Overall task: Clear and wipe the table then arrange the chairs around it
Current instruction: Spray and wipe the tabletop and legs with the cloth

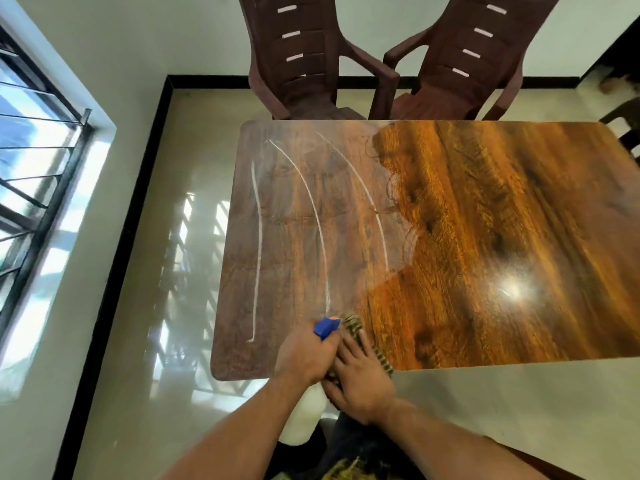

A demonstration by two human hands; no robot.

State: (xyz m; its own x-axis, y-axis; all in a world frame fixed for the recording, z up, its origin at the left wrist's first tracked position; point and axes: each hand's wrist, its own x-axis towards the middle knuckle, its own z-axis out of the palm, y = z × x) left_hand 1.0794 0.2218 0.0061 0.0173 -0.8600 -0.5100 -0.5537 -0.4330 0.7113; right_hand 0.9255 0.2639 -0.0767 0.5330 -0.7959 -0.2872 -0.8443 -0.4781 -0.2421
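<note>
Two hands, left hand (304, 355) gripping spray bottle (326, 328), right hand (364, 382) pressing cloth (354, 326)

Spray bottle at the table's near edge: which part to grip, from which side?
The spray bottle's neck, just under the blue trigger head, from the near side, as the left hand does: the nozzle faces away over the table, and the wide white body slants back toward the person.

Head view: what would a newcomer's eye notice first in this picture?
Three white curved streaks cross the left part of the glossy wooden table. At its near edge the left hand grips a blue-headed spray bottle and the right hand presses a striped cloth. Two brown chairs stand at the far side.
</note>
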